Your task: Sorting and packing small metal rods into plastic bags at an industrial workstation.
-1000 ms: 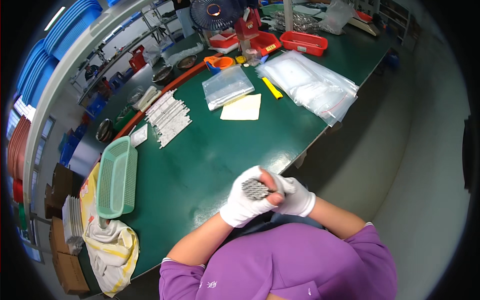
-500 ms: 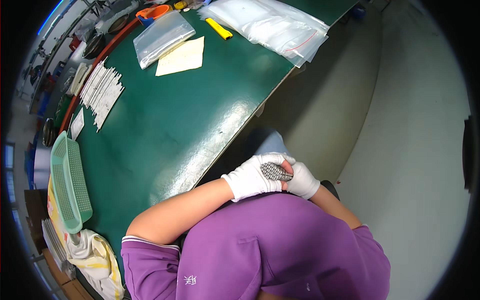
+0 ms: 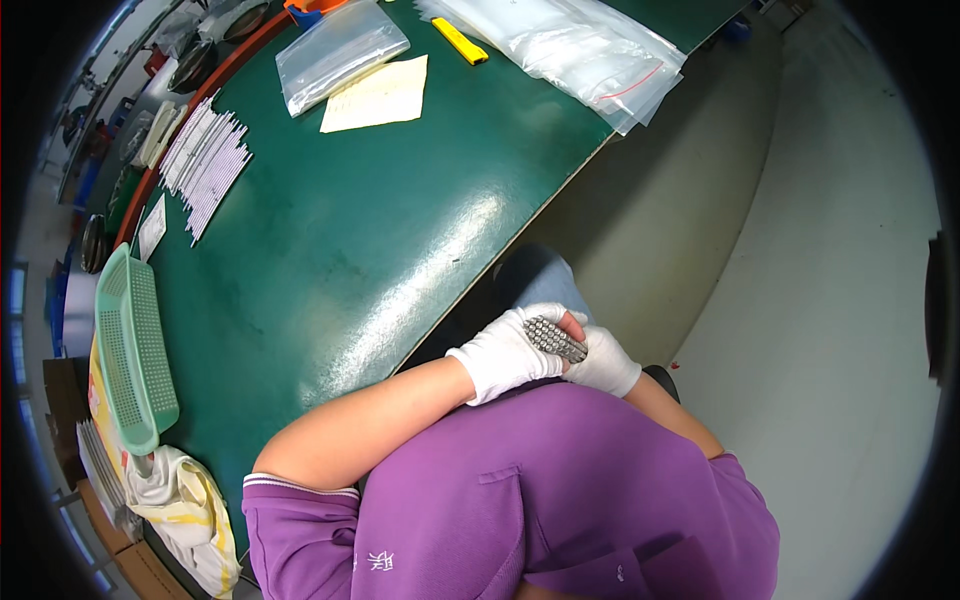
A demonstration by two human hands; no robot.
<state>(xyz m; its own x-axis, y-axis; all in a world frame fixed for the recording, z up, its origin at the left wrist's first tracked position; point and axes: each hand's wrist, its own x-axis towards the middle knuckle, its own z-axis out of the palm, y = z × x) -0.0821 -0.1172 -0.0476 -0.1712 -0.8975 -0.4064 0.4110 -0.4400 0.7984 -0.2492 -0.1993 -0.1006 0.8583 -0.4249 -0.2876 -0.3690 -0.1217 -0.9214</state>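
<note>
A tight bundle of thin metal rods point(image 3: 556, 340) is held end-on at my lap, its round ends facing up. My left hand point(image 3: 505, 355), in a white glove with bare fingertips, wraps round the bundle's left side. Against the other side presses my right hand point(image 3: 603, 364), gloved in white too, its fingers curled and partly hidden behind the bundle. The rods' lower length is out of sight. More thin pale rods point(image 3: 207, 170) lie side by side in a loose row on the green table point(image 3: 300, 250).
A light green plastic basket point(image 3: 135, 350) stands at the table's left, with a white and yellow cloth point(image 3: 190, 515) nearer me. Farther off are a yellow paper sheet point(image 3: 378, 96), a stack of clear bags point(image 3: 340, 55), a yellow cutter point(image 3: 460, 42) and larger plastic bags point(image 3: 570, 50).
The head view has shifted a little, so the far table things sit higher in it. Both hands stay round the rod bundle, whose ends have tilted slightly.
</note>
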